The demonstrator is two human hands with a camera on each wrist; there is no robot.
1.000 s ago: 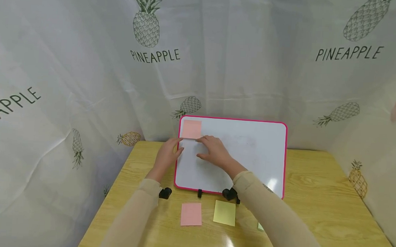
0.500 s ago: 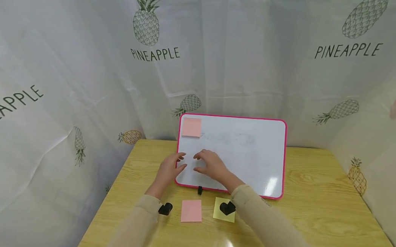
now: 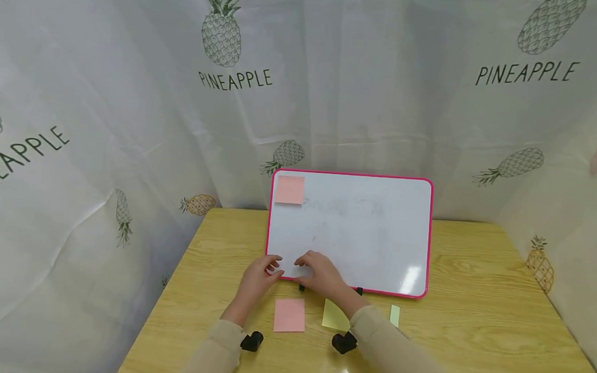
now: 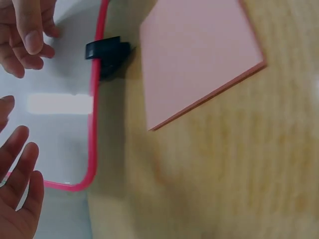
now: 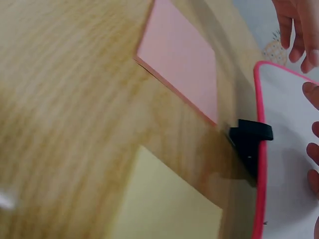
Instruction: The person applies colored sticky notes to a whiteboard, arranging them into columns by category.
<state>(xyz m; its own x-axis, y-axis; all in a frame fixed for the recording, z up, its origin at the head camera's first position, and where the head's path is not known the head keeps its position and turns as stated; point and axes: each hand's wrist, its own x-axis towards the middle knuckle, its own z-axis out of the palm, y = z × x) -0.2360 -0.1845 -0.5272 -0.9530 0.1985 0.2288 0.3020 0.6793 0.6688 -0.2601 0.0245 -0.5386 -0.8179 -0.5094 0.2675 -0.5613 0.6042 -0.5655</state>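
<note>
My left hand (image 3: 258,278) hovers at the lower left corner of a pink-edged whiteboard (image 3: 377,242), fingers relaxed and holding nothing. Close beside it, my right hand (image 3: 321,273) is over the board's lower edge, its fingers loosely bent around nothing. A pink sticky note (image 3: 290,190) is stuck in the board's upper left corner. On the table just below the hands lies a pink sticky note pad (image 3: 289,315), thick-edged in the left wrist view. The yellow sticky note pad (image 3: 335,315) sits to its right, partly hidden by my right arm.
Black clips (image 5: 250,144) hold the board's bottom edge. A narrow pale green sticky pad (image 3: 395,316) lies right of the yellow one, partly covered by my sleeve. The wooden table (image 3: 482,295) ends at a pineapple-print curtain (image 3: 375,100) behind the board.
Both hands have come down from the pink note at the board's upper left to its lower edge. The note stays on the board. The pale green pad is more visible now.
</note>
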